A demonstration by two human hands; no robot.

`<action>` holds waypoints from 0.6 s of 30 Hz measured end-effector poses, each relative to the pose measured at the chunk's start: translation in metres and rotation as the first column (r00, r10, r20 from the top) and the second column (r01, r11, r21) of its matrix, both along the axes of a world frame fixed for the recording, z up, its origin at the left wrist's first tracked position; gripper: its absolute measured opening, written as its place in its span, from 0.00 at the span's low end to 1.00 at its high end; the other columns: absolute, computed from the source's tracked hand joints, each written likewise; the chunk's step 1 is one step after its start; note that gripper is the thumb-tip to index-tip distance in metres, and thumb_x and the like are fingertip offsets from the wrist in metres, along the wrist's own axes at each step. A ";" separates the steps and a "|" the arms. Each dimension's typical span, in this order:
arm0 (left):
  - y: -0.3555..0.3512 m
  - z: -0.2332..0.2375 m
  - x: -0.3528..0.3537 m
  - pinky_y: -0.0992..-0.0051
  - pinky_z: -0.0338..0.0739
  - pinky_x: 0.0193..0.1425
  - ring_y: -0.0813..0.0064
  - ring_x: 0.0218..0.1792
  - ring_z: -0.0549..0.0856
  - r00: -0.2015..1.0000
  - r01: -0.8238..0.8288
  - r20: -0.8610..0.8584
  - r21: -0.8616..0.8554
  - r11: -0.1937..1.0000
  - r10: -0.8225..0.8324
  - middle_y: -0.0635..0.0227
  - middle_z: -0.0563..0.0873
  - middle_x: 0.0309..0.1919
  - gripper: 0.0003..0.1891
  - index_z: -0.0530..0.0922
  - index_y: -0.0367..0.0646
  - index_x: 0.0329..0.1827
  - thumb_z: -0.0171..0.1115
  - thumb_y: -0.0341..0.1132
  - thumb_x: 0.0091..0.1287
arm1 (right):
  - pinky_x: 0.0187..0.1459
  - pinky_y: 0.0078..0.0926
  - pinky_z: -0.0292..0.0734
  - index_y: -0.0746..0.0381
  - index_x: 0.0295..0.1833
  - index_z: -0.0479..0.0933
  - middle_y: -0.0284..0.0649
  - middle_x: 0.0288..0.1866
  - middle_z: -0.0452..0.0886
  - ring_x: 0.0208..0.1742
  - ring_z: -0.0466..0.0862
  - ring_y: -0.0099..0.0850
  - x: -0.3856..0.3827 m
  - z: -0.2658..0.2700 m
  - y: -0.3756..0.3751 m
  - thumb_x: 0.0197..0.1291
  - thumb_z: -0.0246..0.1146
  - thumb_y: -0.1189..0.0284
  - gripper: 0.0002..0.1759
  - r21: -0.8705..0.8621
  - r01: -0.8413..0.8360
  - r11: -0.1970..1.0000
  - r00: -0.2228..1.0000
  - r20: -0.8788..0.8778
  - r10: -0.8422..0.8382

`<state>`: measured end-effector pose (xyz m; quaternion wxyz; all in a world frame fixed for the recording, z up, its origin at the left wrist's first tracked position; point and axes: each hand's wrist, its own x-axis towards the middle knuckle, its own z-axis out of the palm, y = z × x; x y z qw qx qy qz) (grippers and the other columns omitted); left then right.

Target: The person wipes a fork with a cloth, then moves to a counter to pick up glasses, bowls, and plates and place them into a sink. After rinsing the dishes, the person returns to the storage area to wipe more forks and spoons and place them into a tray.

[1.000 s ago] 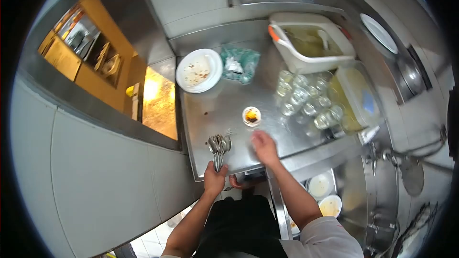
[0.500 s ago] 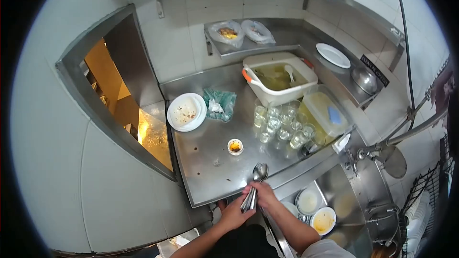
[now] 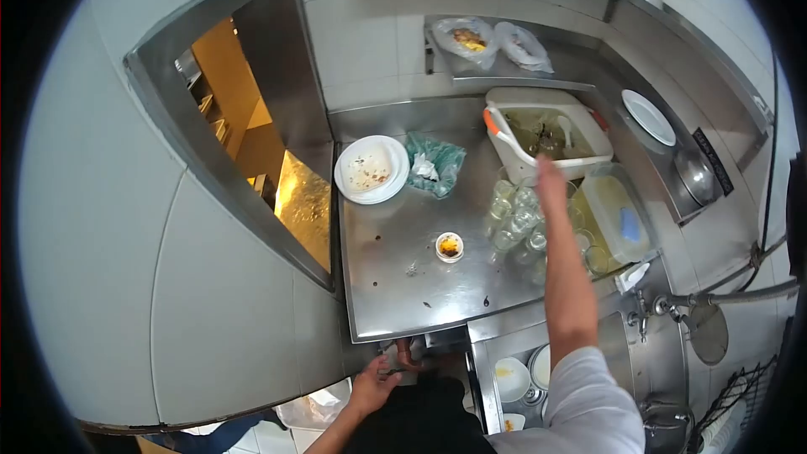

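Note:
My right hand (image 3: 551,181) reaches over the drinking glasses (image 3: 517,223) to the front rim of a white tub (image 3: 517,150) with orange handles. Its fingers are smeared and partly hidden; I cannot tell whether they hold anything. Murky greenish water fills the tub, with a pale spoon (image 3: 567,130) and dark shapes near the hand. The metal spoons and forks held earlier no longer show clearly. My left hand (image 3: 376,385) hangs below the counter's front edge, fingers apart and holding nothing. A small cup (image 3: 450,246) with yellow and dark residue stands on the steel counter (image 3: 420,286).
Stacked white plates (image 3: 374,189) with food scraps sit beside a green plastic bag (image 3: 437,170) at the counter's left. Right of the glasses is a clear container (image 3: 601,193) with a blue sponge (image 3: 629,224). Bowls (image 3: 511,380) lie in the sink at lower right.
My right hand has left my left hand and stretched forward to the tub. The bunch of cutlery is gone from my left hand, which has opened and moved left. The view has shifted.

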<state>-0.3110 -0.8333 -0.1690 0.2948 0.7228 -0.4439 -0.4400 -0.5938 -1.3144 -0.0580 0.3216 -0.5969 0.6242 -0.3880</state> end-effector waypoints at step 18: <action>0.004 -0.009 0.003 0.73 0.80 0.44 0.69 0.41 0.85 0.952 0.044 -0.297 -0.128 0.991 -0.081 0.58 0.83 0.48 0.25 0.69 0.38 0.61 0.66 0.36 0.63 | 0.59 0.44 0.69 0.58 0.60 0.71 0.54 0.54 0.72 0.54 0.72 0.54 0.109 -0.144 0.218 0.44 0.66 0.66 0.32 0.148 -0.278 0.949 0.849 -0.425 0.315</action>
